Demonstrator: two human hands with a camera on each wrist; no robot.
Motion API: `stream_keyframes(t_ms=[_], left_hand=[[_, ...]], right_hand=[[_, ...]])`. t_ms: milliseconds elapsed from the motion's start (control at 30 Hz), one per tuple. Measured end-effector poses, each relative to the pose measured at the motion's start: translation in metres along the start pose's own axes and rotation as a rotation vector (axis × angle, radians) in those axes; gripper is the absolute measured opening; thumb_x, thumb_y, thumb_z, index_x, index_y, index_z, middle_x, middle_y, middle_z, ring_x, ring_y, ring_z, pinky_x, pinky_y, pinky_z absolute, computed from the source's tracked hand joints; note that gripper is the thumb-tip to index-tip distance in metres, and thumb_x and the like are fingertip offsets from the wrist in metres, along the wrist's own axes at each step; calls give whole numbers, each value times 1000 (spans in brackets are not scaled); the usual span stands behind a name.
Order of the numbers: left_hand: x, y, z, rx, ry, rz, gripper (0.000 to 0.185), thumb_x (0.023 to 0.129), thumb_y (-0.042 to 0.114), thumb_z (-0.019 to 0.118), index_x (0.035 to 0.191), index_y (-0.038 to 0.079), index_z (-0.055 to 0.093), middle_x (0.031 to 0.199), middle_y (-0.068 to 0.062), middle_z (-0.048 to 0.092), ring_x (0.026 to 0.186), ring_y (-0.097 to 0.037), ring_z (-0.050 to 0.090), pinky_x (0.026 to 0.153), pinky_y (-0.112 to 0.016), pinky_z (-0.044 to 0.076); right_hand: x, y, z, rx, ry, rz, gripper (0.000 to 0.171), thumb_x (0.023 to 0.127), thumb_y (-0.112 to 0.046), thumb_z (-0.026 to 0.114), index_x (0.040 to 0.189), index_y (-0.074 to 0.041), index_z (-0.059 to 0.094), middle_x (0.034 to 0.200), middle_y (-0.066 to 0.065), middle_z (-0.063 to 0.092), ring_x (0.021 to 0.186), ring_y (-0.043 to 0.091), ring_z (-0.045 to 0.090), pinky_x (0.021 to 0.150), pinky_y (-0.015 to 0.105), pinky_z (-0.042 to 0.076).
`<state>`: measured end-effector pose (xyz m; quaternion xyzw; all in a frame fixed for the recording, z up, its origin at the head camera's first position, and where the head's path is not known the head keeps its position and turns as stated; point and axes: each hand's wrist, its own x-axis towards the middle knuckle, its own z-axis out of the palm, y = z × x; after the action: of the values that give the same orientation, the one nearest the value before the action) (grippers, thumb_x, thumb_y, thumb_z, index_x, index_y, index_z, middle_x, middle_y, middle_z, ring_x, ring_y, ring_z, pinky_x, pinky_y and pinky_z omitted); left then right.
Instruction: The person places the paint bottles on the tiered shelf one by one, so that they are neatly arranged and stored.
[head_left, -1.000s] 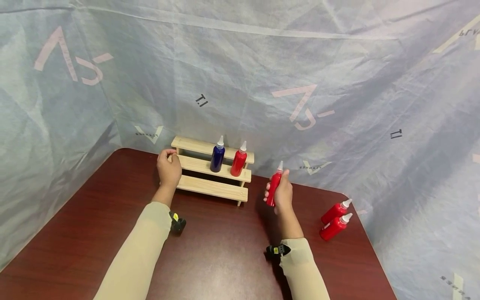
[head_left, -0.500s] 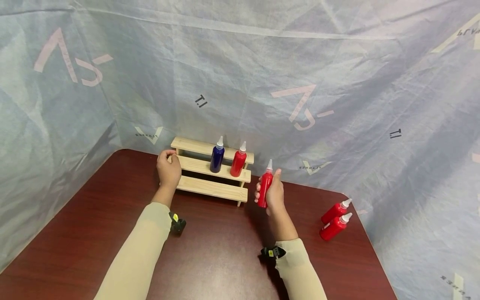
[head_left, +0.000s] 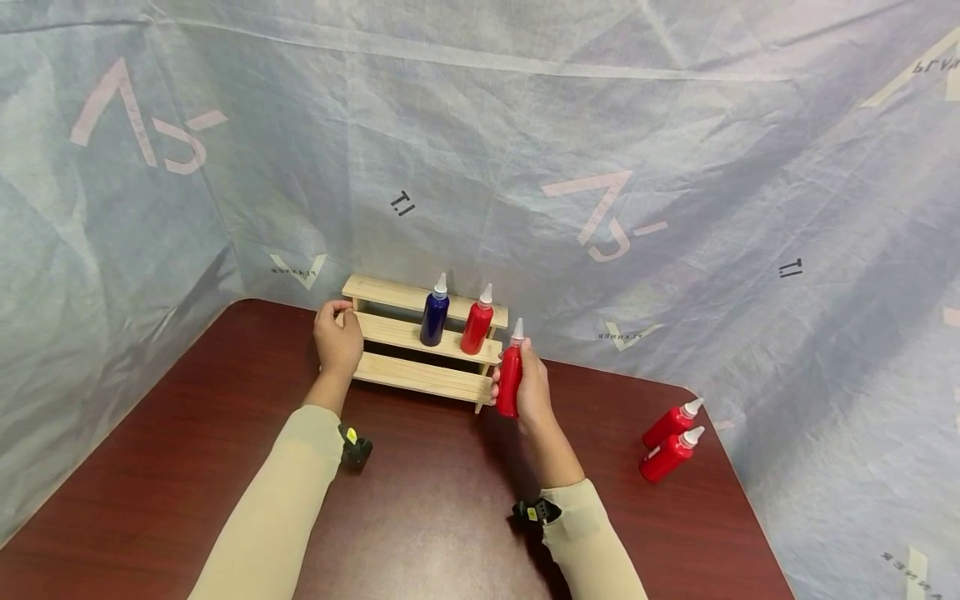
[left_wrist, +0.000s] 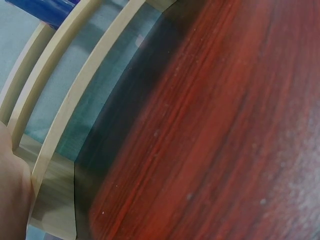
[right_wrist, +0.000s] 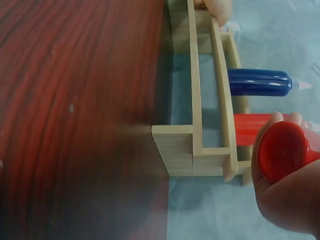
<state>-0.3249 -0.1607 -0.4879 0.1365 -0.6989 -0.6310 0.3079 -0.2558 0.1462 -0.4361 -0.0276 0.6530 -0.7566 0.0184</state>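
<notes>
My right hand (head_left: pixel 531 387) grips a red squeeze bottle (head_left: pixel 509 382) with a white pointed nozzle, held upright at the right end of a three-step wooden display rack (head_left: pixel 420 375). From the right wrist view, the bottle's round red base (right_wrist: pixel 281 152) faces the camera. At the rack's left end, my left hand (head_left: pixel 339 340) has its fingers and thumb curled around the end of the middle step. On that middle step stand a dark blue bottle (head_left: pixel 434 318) and another red bottle (head_left: pixel 477 325), side by side towards the right.
Two more red bottles (head_left: pixel 671 454) lie together near the table's right edge, nozzles pointing right. The rack stands at the back of the dark red wooden table (head_left: pixel 420 508). Behind it hangs a grey fabric sheet (head_left: pixel 465 150).
My right hand has carried the red bottle leftward, from beside the rack to its right end. The left hand and the other bottles stay where they were.
</notes>
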Motion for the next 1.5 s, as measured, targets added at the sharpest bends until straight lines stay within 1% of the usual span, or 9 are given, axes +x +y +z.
stream_keyframes(t_ms=[167, 333, 467, 600, 733, 933, 1067, 1300, 1500], left_hand=[[0, 0, -1, -17, 0, -15, 25, 110, 7, 45, 122, -4, 63, 132, -24, 58, 135, -38, 52, 116, -49, 41], [0, 1, -2, -15, 4, -33, 27, 113, 9, 40, 122, -2, 63, 132, -23, 59, 129, -36, 54, 110, -48, 43], [2, 0, -1, -22, 2, -46, 27, 111, 9, 40, 123, -1, 63, 134, -21, 59, 127, -33, 54, 108, -46, 43], [3, -2, 0, -39, -3, -52, 27, 107, 7, 44, 123, 0, 64, 136, -19, 59, 128, -32, 53, 109, -45, 42], [3, 0, 0, -60, -9, -55, 27, 104, 7, 46, 123, 0, 64, 136, -19, 58, 128, -32, 52, 110, -45, 41], [2, 3, -1, -75, -16, -73, 26, 105, 9, 46, 123, -1, 63, 136, -18, 57, 130, -31, 51, 112, -45, 39], [0, 5, -1, -83, -15, -81, 26, 106, 9, 46, 122, -2, 63, 135, -18, 57, 131, -30, 50, 113, -45, 39], [1, 4, -2, -109, -13, -89, 27, 108, 10, 46, 120, -5, 64, 138, -20, 58, 138, -30, 50, 119, -46, 37], [1, 3, -3, -116, -5, -80, 25, 108, 11, 49, 116, -5, 66, 135, -20, 60, 136, -32, 51, 120, -46, 37]], right_hand=[[-3, 3, 7, -9, -59, -25, 38, 107, -30, 44, 120, 5, 52, 75, 6, 60, 54, 17, 58, 53, 35, 58], [-5, 7, 15, 1, -134, -39, 29, 102, -19, 45, 118, 3, 53, 76, 5, 61, 55, 17, 58, 51, 33, 56], [-4, 8, 21, -14, -179, -76, 29, 94, -7, 41, 119, 4, 50, 80, 4, 63, 59, 18, 60, 56, 32, 58], [-3, 9, 27, -33, -218, -108, 40, 87, 1, 38, 125, 10, 47, 84, 5, 63, 63, 19, 62, 61, 31, 59], [-4, 10, 33, -57, -223, -105, 39, 88, 3, 40, 127, 8, 49, 88, 9, 64, 66, 21, 64, 67, 34, 60], [-3, 14, 39, -123, -199, -81, 37, 94, 3, 47, 130, 3, 54, 102, 26, 66, 81, 26, 69, 81, 43, 63], [-3, 17, 42, -182, -197, -83, 38, 96, -1, 52, 134, 1, 55, 118, 32, 68, 95, 25, 70, 89, 36, 60], [-5, 17, 46, -276, -234, -151, 40, 98, -3, 63, 138, 2, 57, 128, 30, 69, 101, 12, 68, 93, 25, 55], [-9, 18, 51, -365, -283, -199, 44, 98, -5, 70, 141, 1, 59, 124, 23, 69, 102, 14, 67, 94, 25, 56]])
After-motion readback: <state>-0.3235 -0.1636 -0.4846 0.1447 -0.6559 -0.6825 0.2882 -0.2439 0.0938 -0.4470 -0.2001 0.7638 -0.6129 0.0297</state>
